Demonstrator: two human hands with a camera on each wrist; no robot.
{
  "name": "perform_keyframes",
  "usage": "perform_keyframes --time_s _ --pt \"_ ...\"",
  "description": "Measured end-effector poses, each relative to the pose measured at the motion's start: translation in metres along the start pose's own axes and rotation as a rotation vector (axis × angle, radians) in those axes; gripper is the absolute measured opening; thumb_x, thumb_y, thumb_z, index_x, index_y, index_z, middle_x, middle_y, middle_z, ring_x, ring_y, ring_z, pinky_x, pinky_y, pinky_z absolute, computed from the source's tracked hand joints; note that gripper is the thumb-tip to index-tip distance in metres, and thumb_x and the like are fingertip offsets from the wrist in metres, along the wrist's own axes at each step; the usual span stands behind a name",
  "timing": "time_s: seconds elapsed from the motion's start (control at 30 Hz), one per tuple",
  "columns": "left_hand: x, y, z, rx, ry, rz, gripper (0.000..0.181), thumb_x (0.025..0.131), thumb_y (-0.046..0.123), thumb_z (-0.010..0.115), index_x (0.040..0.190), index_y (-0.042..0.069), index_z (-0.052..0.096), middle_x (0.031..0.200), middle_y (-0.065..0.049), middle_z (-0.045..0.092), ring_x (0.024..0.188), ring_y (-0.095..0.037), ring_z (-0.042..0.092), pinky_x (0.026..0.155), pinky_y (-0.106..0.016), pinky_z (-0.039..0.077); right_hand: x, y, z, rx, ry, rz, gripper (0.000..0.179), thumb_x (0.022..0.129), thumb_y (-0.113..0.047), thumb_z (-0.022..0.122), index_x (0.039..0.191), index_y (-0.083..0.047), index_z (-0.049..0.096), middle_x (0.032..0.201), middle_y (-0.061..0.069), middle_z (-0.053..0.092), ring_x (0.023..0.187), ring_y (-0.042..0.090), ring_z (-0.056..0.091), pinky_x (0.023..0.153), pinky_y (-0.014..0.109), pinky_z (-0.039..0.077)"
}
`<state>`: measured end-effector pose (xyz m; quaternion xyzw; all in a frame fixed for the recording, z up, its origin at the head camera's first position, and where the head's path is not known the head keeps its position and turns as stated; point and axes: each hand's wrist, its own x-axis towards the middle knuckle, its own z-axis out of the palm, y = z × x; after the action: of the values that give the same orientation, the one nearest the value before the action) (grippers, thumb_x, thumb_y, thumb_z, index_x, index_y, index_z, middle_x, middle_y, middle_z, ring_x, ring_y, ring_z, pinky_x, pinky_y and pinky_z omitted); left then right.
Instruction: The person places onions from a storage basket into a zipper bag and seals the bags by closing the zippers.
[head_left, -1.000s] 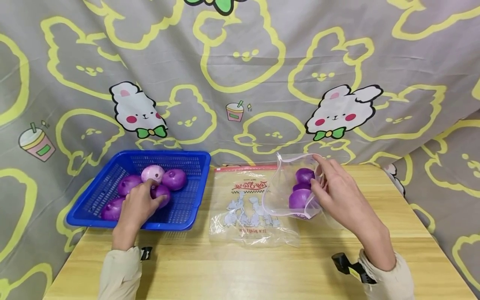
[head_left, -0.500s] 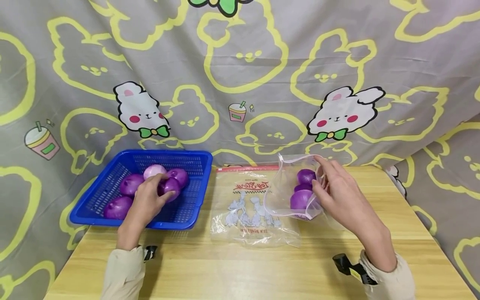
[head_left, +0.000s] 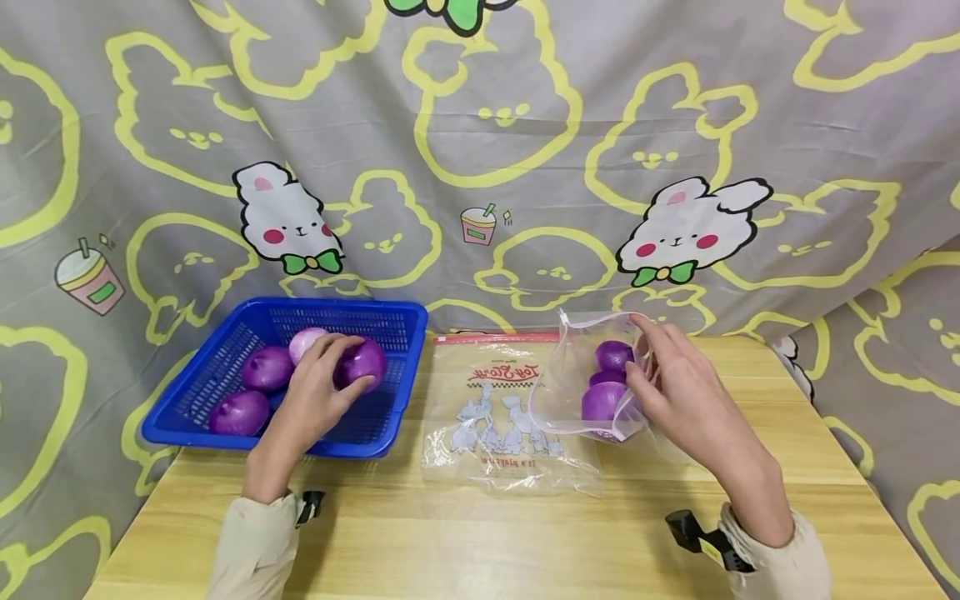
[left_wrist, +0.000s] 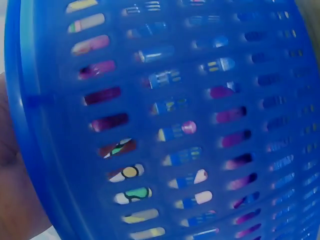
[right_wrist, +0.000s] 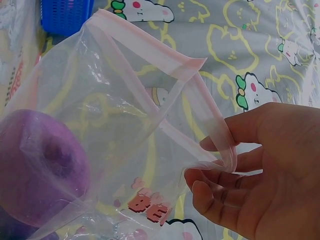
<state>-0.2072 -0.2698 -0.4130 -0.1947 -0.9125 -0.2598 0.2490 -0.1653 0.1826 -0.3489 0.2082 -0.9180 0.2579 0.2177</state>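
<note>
My left hand [head_left: 313, 396] grips a purple onion [head_left: 365, 364] inside the blue plastic basket [head_left: 415, 323]. A paler onion [head_left: 303, 342] sits behind that hand, partly covered, and two purple onions [head_left: 240, 412] rest at the basket's left. In the left wrist view the slotted basket wall [left_wrist: 195, 120] hides most of the hand. My right hand [head_left: 693, 400] pinches the rim of a clear zip bag [head_left: 557, 387], keeping its mouth spread. Several purple onions [head_left: 603, 402] lie in that bag; one onion [right_wrist: 45, 167] shows large in the right wrist view.
A flat transparent bag with Toy Story print and a red zip strip [head_left: 498, 338] lies between basket and zip bag. The wooden table [head_left: 480, 542] meets a grey cartoon-patterned curtain [head_left: 517, 167] behind. Both wrists carry black devices [head_left: 705, 537].
My left hand has shifted right within the basket, bringing the gripped onion towards the right side. My right hand holds the zip bag's rim as before.
</note>
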Motion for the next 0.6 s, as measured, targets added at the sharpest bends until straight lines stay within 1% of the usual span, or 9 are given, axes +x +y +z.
perform_keyframes --time_s 0.13,0.2,0.27,0.43,0.5,0.6 --pt "0.002 0.004 0.001 0.019 0.012 0.001 0.064 0.074 0.01 0.088 0.128 -0.009 0.058 0.129 -0.03 0.056 0.121 -0.047 0.05 0.102 -0.061 0.039 0.0 0.0 0.0 -0.001 0.002 -0.002 0.053 0.089 0.0 0.062 0.14 0.004 0.047 0.096 0.004 0.056 0.076 0.012 0.051 0.062 0.025 0.046" --pt "0.003 0.006 0.001 0.024 0.007 -0.002 0.067 0.073 0.011 0.088 0.128 -0.011 0.057 0.13 -0.032 0.055 0.122 -0.048 0.05 0.103 -0.061 0.039 0.0 0.0 0.0 -0.003 0.003 -0.004 0.053 0.089 0.0 0.062 0.14 0.005 0.048 0.096 0.004 0.056 0.076 0.012 0.051 0.062 0.025 0.046" --pt "0.004 0.007 0.001 0.025 -0.01 -0.015 0.068 0.074 0.013 0.088 0.129 -0.01 0.056 0.13 -0.031 0.057 0.12 -0.048 0.052 0.102 -0.06 0.04 0.0 0.001 0.0 -0.003 0.004 -0.005 0.053 0.089 0.0 0.062 0.14 0.004 0.048 0.095 0.004 0.056 0.076 0.012 0.051 0.062 0.025 0.046" --pt "0.003 0.012 0.001 0.032 -0.075 -0.071 0.068 0.077 0.022 0.087 0.131 -0.002 0.053 0.121 -0.028 0.062 0.11 -0.043 0.061 0.092 -0.058 0.049 0.0 0.0 0.0 -0.004 0.004 -0.001 0.053 0.089 0.0 0.062 0.14 0.004 0.047 0.095 0.004 0.056 0.076 0.012 0.051 0.062 0.025 0.045" --pt "0.003 0.015 0.001 0.034 -0.083 -0.069 0.068 0.077 0.025 0.087 0.13 0.0 0.054 0.119 -0.027 0.064 0.107 -0.042 0.062 0.09 -0.057 0.05 0.0 0.0 0.0 -0.004 0.002 0.003 0.053 0.089 0.0 0.062 0.14 0.004 0.047 0.095 0.004 0.056 0.076 0.012 0.051 0.062 0.025 0.045" --pt "0.003 0.019 0.002 0.025 -0.068 -0.03 0.068 0.077 0.026 0.087 0.131 0.0 0.055 0.12 -0.025 0.064 0.11 -0.041 0.062 0.093 -0.055 0.049 0.0 0.0 0.0 -0.003 -0.002 0.007 0.053 0.089 0.0 0.062 0.14 0.004 0.047 0.096 0.004 0.056 0.076 0.012 0.051 0.062 0.025 0.046"
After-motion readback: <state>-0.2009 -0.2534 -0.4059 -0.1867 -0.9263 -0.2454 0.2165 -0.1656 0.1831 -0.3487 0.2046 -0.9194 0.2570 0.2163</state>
